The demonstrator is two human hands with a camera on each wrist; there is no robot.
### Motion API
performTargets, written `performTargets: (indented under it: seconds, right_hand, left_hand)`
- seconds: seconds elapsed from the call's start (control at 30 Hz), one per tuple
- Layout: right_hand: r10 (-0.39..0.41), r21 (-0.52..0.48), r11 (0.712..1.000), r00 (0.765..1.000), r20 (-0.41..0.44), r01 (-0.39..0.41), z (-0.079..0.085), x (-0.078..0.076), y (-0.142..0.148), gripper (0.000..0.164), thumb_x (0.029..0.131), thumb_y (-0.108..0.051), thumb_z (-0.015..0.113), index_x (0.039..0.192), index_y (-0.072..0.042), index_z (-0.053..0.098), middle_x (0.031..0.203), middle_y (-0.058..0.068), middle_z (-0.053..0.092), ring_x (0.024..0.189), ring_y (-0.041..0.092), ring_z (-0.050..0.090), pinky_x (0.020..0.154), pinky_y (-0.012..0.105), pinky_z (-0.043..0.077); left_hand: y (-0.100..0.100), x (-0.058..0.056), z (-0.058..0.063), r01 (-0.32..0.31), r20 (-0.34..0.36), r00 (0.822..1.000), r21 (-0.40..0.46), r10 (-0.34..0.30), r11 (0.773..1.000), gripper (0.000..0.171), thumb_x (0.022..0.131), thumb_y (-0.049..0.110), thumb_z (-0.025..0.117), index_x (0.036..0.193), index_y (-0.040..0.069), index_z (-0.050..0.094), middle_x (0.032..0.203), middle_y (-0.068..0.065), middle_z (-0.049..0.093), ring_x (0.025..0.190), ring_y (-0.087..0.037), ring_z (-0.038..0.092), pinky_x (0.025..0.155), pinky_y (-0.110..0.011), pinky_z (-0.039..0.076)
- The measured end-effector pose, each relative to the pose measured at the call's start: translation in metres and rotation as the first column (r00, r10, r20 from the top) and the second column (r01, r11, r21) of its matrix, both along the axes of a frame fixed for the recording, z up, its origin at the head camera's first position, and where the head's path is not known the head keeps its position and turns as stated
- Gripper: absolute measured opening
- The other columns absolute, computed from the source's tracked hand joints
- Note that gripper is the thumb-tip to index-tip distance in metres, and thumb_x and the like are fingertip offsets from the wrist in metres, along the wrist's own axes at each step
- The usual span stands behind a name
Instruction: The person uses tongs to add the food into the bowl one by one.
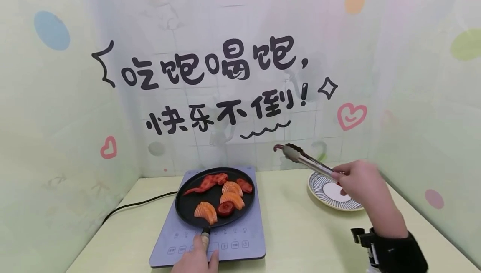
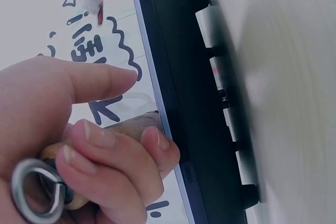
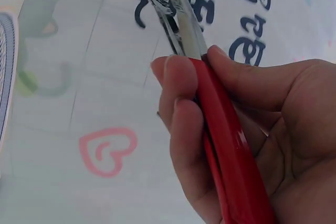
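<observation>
My left hand (image 1: 196,260) grips the wooden handle (image 2: 131,127) of a black frying pan (image 1: 187,207); a metal ring (image 2: 20,195) hangs at the handle's end. In the pan lie several orange salmon slices (image 1: 205,213), red meat-like strips (image 1: 206,182) and a round dark red slice (image 1: 225,208). My right hand (image 1: 358,181) holds red-handled metal tongs (image 1: 313,164) in the air, right of the pan. Between the tong tips is a small, curled, dark reddish piece (image 1: 277,147), too small to name.
The pan stands on a grey-blue induction cooker (image 1: 161,248) with a black cord (image 1: 140,203) running left. At the right of the pale table (image 1: 293,231) sits a striped plate (image 1: 319,195), partly behind my right hand. A printed curtain (image 1: 233,22) hangs at the back.
</observation>
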State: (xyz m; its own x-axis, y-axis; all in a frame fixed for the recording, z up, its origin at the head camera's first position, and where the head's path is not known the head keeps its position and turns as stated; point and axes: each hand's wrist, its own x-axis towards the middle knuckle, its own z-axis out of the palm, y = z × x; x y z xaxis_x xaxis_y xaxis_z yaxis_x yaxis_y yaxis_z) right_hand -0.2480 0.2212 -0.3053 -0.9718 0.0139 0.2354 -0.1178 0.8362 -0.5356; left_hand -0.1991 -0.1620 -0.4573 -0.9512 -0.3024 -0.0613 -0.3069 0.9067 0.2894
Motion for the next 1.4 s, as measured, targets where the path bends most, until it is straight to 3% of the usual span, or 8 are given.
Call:
performTargets:
  seconds: [0.33,0.53,0.63,0.77,0.97,1.07,1.17,1.4]
  right_hand:
    - [0.056,-0.097,0.993,0.991,-0.118,-0.067,-0.006,0.008,-0.075,0.023,0.100,-0.019,0.073,0.119,-0.008,0.080,0.067,-0.001,0.067,0.058,0.012,0.059,0.054,0.029,0.042]
    - [0.128,-0.010,0.991,0.972,-0.196,-0.133,-0.026,0.013,-0.125,0.015,0.096,-0.013,0.076,0.109,-0.012,0.084,0.072,0.000,0.067,0.057,0.012,0.051,0.051,0.025,0.039]
    - [0.186,0.051,0.982,0.951,-0.249,-0.179,-0.041,0.015,-0.144,0.006,0.095,-0.011,0.076,0.094,-0.013,0.082,0.070,-0.002,0.065,0.057,0.010,0.047,0.052,0.025,0.037]
    - [0.246,0.087,0.969,0.939,-0.239,-0.232,-0.056,0.019,-0.160,0.015,0.095,-0.008,0.075,0.081,-0.013,0.073,0.066,-0.004,0.059,0.056,0.010,0.044,0.052,0.024,0.036]
    - [0.254,0.140,0.963,0.953,-0.168,-0.232,-0.067,0.019,-0.171,0.016,0.097,-0.010,0.074,0.082,-0.012,0.072,0.065,-0.004,0.056,0.057,0.010,0.043,0.053,0.025,0.037]
    - [0.247,0.166,0.961,0.954,-0.169,-0.219,-0.069,0.020,-0.174,0.016,0.097,-0.011,0.074,0.081,-0.012,0.073,0.064,-0.004,0.056,0.057,0.011,0.044,0.053,0.026,0.037]
    - [0.243,0.207,0.957,0.953,-0.181,-0.205,-0.068,0.022,-0.177,0.015,0.096,-0.012,0.075,0.082,-0.012,0.072,0.063,-0.002,0.057,0.056,0.012,0.045,0.052,0.028,0.038]
    - [0.202,0.305,0.940,0.970,-0.135,-0.153,-0.068,0.026,-0.189,0.005,0.090,-0.009,0.081,0.093,-0.012,0.077,0.070,0.002,0.065,0.056,0.012,0.051,0.051,0.030,0.042]
  left_hand:
    - [0.004,0.013,0.018,0.022,-0.002,1.000,0.010,-0.022,1.000,0.065,0.098,0.044,0.071,0.132,-0.007,0.050,0.068,-0.010,0.057,0.058,-0.025,0.058,0.060,-0.040,0.045]
    - [0.003,0.011,0.017,0.018,0.006,1.000,0.011,-0.018,1.000,0.062,0.098,0.045,0.071,0.129,-0.004,0.051,0.068,-0.010,0.056,0.058,-0.024,0.057,0.060,-0.039,0.044]
    - [0.001,0.008,0.011,0.030,-0.001,1.000,0.008,-0.030,1.000,0.062,0.098,0.045,0.071,0.128,-0.005,0.050,0.068,-0.010,0.057,0.058,-0.025,0.057,0.059,-0.040,0.043]
    - [-0.006,-0.002,-0.005,0.024,-0.005,1.000,-0.011,-0.024,1.000,0.064,0.097,0.049,0.071,0.129,-0.002,0.050,0.066,-0.009,0.056,0.056,-0.024,0.057,0.058,-0.039,0.042]
    - [-0.015,-0.017,-0.033,0.026,-0.003,1.000,-0.024,-0.026,0.999,0.071,0.096,0.056,0.070,0.133,-0.001,0.049,0.065,-0.009,0.056,0.054,-0.024,0.057,0.056,-0.040,0.042]
    - [-0.015,-0.020,-0.038,0.029,-0.002,1.000,-0.024,-0.029,0.999,0.073,0.094,0.057,0.072,0.133,0.000,0.049,0.065,-0.008,0.056,0.054,-0.023,0.057,0.055,-0.040,0.042]
    - [-0.014,-0.016,-0.032,0.034,-0.016,0.999,-0.034,-0.035,0.999,0.072,0.094,0.055,0.072,0.132,-0.001,0.049,0.065,-0.008,0.056,0.053,-0.023,0.057,0.055,-0.040,0.042]
    - [-0.005,0.001,-0.002,0.047,-0.024,0.999,-0.009,-0.047,0.999,0.065,0.097,0.048,0.070,0.129,-0.005,0.049,0.067,-0.012,0.057,0.057,-0.026,0.060,0.058,-0.042,0.046]
